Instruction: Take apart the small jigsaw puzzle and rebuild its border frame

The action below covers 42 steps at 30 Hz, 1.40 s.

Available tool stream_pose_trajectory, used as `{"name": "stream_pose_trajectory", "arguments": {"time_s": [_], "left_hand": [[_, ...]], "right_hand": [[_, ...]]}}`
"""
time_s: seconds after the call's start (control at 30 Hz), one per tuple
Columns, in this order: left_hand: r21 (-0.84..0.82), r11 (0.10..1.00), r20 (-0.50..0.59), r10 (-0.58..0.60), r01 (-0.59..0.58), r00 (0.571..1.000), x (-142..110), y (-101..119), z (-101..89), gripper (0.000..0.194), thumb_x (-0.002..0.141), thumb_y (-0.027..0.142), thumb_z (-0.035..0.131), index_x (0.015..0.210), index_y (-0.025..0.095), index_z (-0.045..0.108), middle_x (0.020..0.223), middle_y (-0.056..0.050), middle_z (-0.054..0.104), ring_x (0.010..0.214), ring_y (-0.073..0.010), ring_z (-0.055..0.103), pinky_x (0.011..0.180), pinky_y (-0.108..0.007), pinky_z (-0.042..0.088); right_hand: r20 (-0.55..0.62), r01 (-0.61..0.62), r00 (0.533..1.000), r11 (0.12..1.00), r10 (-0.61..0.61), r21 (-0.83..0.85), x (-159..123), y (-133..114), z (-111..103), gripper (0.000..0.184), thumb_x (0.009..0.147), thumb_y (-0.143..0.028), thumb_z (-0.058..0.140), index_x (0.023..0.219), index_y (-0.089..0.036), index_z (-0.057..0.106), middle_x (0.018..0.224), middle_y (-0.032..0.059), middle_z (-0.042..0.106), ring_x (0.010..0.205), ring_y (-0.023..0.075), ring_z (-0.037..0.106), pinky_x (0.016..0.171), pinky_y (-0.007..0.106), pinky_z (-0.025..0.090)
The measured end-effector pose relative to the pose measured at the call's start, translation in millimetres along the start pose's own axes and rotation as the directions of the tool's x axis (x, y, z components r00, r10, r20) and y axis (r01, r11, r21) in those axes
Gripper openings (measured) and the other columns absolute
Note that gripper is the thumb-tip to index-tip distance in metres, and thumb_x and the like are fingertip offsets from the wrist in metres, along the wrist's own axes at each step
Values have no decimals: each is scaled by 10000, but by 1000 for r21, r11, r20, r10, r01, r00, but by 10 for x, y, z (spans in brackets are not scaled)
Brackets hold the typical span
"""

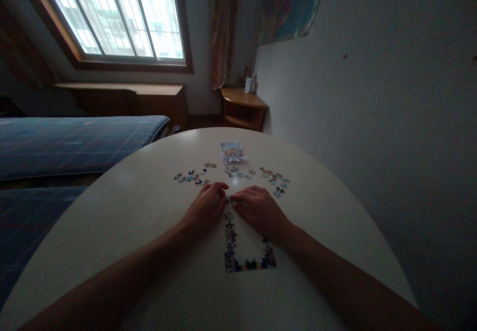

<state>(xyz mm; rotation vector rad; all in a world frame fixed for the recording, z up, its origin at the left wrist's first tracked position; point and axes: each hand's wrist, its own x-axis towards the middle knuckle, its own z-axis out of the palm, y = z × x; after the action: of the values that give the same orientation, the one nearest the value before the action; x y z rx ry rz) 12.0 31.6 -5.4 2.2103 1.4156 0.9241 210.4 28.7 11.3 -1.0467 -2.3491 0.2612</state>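
Note:
A partly joined jigsaw border point(251, 265) lies on the table, its left column running up toward my hands and a shorter right side partly under my right wrist. At the column's top sits a small light-blue puzzle piece point(228, 200). My right hand point(257, 206) closes on this piece from the right, fingertips pressed together. From the left, my left hand point(208, 202) meets it with curled fingers, the index finger arching above. My fingers hide part of the piece, and whether it is joined to the column I cannot tell.
Loose puzzle pieces lie in groups at the left point(192, 177), the middle point(236, 173) and the right point(275, 178). Behind them is a picture sheet point(233, 153). The round white table point(149, 281) stands near a wall, with a plaid mattress point(74, 142) at the left.

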Motion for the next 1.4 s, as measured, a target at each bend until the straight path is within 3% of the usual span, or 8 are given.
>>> {"name": "stream_pose_trajectory", "arguments": {"time_s": [0.4, 0.57, 0.8, 1.0, 1.17, 1.27, 1.4], "left_hand": [[57, 998, -23, 9, -7, 1000, -47, 52, 2, 219, 884, 111, 524, 1086, 187, 558, 991, -56, 681, 1099, -242, 578, 987, -415, 484], [128, 986, 18, 106, -107, 994, -105, 82, -76, 177, 862, 157, 604, 1034, 201, 598, 1060, -57, 685, 1059, -241, 612, 988, -438, 490], [125, 974, 49, 185, -190, 981, -84, -32, -142, 148, 930, 177, 584, 1005, 253, 686, 1087, -13, 729, 1039, -195, 673, 939, -368, 535], [245, 911, 146, 305, -333, 941, -34, -50, -206, 140, 973, 202, 568, 1036, 238, 689, 1105, -28, 739, 1004, -201, 693, 879, -350, 557], [290, 879, 190, 335, -379, 923, -37, -5, -262, 149, 970, 156, 556, 1034, 218, 676, 1098, -39, 738, 980, -213, 703, 845, -363, 569], [312, 868, 200, 338, -387, 920, -45, 11, -274, 164, 964, 131, 546, 1026, 216, 672, 1102, -44, 737, 972, -218, 707, 826, -362, 573], [303, 873, 200, 334, -382, 921, -57, 17, -280, 194, 958, 123, 536, 1028, 238, 677, 1127, -36, 730, 990, -207, 702, 820, -331, 569]], "right_hand": [[36, -1, 999, 999, 2, -40, 9, -8, 12, 173, 924, -234, 641, 1046, -246, 763, 1073, 38, 749, 1005, 199, 649, 944, 379, 457], [36, 13, 999, 997, -10, -75, 30, -11, 5, 165, 920, -236, 647, 1030, -250, 770, 1055, 38, 755, 988, 191, 660, 930, 376, 459], [56, 26, 998, 993, -20, -114, 75, -19, -13, 129, 914, -249, 661, 979, -248, 773, 1019, 26, 760, 970, 193, 670, 945, 398, 433], [58, 34, 998, 989, -26, -141, 68, -12, -9, 115, 918, -265, 659, 965, -234, 760, 1032, 33, 758, 975, 203, 666, 945, 398, 416], [38, 25, 999, 990, -20, -137, 45, -35, -29, 91, 915, -256, 660, 962, -209, 724, 1014, 39, 757, 984, 211, 660, 953, 393, 410], [18, 72, 997, 989, -71, -127, 8, -62, -84, 76, 916, -251, 655, 949, -219, 715, 1042, 37, 756, 995, 206, 656, 960, 387, 404], [63, 244, 969, 966, -239, -90, -56, -84, -163, 103, 935, -238, 616, 931, -252, 718, 1084, -1, 757, 987, 176, 660, 966, 363, 391]]}}
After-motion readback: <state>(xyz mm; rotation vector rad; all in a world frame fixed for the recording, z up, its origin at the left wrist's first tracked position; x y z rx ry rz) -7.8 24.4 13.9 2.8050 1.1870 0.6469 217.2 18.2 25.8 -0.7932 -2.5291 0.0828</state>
